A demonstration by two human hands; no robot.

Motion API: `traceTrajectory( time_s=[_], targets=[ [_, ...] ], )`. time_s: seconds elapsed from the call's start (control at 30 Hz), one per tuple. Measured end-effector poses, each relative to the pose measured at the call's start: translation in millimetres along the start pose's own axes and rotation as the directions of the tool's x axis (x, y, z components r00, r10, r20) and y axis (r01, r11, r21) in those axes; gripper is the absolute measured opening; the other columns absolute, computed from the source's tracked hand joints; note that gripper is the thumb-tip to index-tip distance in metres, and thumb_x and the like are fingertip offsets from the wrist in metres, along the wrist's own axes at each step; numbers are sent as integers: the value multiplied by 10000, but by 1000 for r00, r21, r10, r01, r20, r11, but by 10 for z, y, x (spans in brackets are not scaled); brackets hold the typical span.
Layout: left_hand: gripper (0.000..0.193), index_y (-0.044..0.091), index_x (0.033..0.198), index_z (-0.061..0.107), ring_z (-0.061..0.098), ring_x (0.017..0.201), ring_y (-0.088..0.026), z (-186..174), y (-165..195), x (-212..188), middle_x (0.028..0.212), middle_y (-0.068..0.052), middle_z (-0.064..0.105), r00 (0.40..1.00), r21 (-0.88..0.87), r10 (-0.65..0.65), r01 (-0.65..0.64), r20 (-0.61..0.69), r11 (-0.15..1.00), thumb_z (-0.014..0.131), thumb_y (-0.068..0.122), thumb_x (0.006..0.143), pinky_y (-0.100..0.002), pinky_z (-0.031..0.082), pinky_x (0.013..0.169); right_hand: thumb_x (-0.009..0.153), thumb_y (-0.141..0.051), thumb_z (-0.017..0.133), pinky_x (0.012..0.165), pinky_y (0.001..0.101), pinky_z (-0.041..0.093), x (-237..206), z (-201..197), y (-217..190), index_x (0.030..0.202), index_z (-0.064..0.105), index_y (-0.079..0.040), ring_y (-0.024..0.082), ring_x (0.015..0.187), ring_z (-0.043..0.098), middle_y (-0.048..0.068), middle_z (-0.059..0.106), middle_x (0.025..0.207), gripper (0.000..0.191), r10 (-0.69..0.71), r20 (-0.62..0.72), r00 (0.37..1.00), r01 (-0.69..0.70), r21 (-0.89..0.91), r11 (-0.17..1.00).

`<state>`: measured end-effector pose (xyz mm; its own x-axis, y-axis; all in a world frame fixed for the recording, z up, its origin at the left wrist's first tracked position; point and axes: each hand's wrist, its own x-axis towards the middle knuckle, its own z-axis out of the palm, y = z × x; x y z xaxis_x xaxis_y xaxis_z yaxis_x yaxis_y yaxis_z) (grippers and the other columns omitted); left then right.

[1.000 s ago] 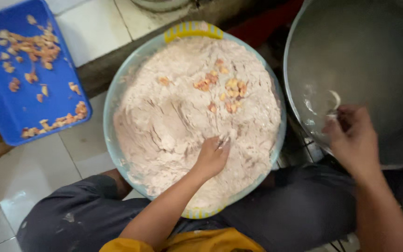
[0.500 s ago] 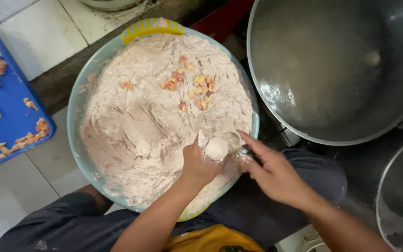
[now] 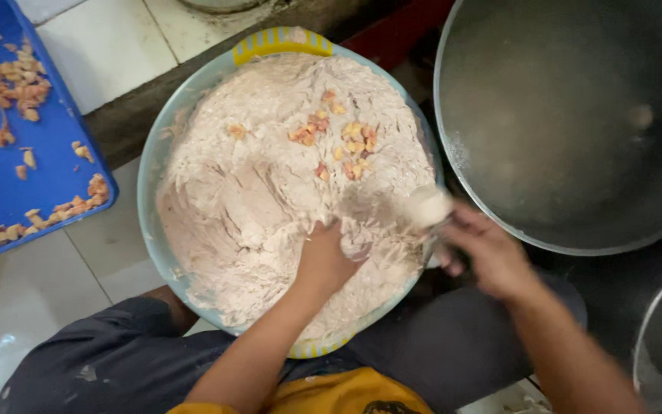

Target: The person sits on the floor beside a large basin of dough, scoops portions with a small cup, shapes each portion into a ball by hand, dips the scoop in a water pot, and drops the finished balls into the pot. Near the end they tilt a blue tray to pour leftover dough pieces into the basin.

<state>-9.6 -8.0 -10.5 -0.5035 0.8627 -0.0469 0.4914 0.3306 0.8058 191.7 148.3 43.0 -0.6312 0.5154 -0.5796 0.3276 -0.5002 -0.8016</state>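
A blue tray of orange bits lay far left on pale tiles. The left hand was buried, gripping paste in the yellow-rimmed basin. The right hand gripped a blurred spoon at the basin's edge, beside the metal pot.

Head camera looks steeply down, close over the basin.
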Motion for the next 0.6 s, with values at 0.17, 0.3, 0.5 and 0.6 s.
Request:
traceTrajectory(
  time_s=[0.17,0.3,0.5,0.6],
  targets=[
    [298,110,961,750,693,781,-388,-270,-215,206,837,-155,711,988,80,107,-117,114,990,812,374,840,-498,555,712,1047,-167,529,626,306,487,215,-446,-441,1501,542,-56,141,767,603,90,712,1090,468,-156,-375,914,16,-350,937],
    [368,88,1057,729,687,871,-400,-366,-223,601,969,-203,702,966,216,257,-251,-1,944,812,370,837,-491,564,742,990,-205,651,827,394,524,263,-645,-552,1519,578,-107,261,947,680,178,728,1127,543,-359,-444,821,-194,-808,557],
    [513,48,1221,692,613,1102,-467,-446,-260,702,1241,-280,648,927,105,306,-334,215,937,778,372,832,-511,505,917,1004,-194,703,925,392,533,89,-822,-464,1420,657,-29,279,1067,704,189,724,1192,450,-466,-460,755,-142,-810,569],
    [407,77,1109,740,628,1071,-461,-301,-250,403,1120,-256,698,939,45,187,-209,288,977,758,404,867,-511,508,934,1004,-147,692,896,357,536,6,-777,-334,1392,641,1,241,1047,686,161,716,1188,419,-447,-480,755,-3,-683,730]
  ],
)
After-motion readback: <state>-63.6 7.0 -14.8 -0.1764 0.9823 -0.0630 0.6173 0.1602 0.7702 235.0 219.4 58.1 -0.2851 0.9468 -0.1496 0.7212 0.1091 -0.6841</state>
